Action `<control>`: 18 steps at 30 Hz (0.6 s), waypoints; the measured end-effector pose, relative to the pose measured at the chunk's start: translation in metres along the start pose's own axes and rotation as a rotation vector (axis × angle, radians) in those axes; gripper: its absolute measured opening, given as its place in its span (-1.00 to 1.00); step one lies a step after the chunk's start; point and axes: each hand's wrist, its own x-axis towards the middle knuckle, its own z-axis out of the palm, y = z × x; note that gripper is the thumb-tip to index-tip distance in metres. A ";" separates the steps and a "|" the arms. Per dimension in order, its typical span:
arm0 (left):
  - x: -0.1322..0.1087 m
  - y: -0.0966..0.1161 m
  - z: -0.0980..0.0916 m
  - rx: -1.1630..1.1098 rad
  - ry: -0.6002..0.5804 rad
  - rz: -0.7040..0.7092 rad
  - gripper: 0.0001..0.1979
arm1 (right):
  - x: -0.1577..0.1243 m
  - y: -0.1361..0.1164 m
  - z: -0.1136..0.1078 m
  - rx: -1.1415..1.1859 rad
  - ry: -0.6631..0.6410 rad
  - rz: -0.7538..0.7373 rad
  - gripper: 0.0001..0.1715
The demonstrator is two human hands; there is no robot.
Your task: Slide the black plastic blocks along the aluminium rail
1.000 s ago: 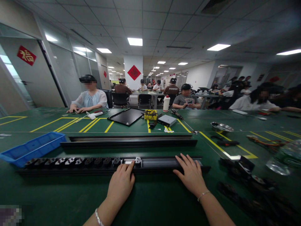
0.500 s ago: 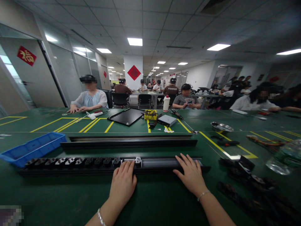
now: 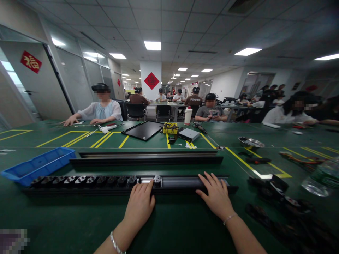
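A long black rail (image 3: 185, 182) lies crosswise in front of me, its channel holding a row of black socket-like modules (image 3: 101, 181) on the left. My left hand (image 3: 140, 201) lies over the rail's near edge, fingers stretched out and close together. Its fingertips touch or nearly touch a single module (image 3: 157, 180) that sits right of the row. My right hand (image 3: 215, 195) rests on the right part of the rail with its fingers spread. Between the hands a smooth stretch of the channel shows. What lies under the left fingers is hidden.
Behind it lies a second black rail (image 3: 148, 160). A blue bin (image 3: 39, 164) stands at left, touching or close to the rail's end. On the right are dark parts (image 3: 278, 197), a plastic bottle (image 3: 323, 178) and a metal bowl (image 3: 251, 143). People sit across the table.
My hands keep the same place on the rail; the view has shifted slightly. The person across at left has moved one hand outward, toward the left.
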 end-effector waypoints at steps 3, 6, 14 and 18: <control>0.001 0.001 -0.001 -0.003 -0.012 -0.006 -0.53 | 0.000 0.000 0.001 -0.003 0.008 -0.002 -0.29; 0.001 0.001 -0.002 -0.010 -0.015 -0.009 -0.53 | 0.000 0.001 0.002 -0.005 0.013 -0.006 -0.28; 0.000 -0.001 0.001 -0.022 -0.002 -0.006 -0.55 | 0.000 0.001 0.001 -0.004 0.006 -0.004 -0.29; 0.000 -0.001 0.001 -0.025 -0.013 -0.009 -0.54 | 0.000 0.001 0.000 0.000 -0.001 0.002 -0.29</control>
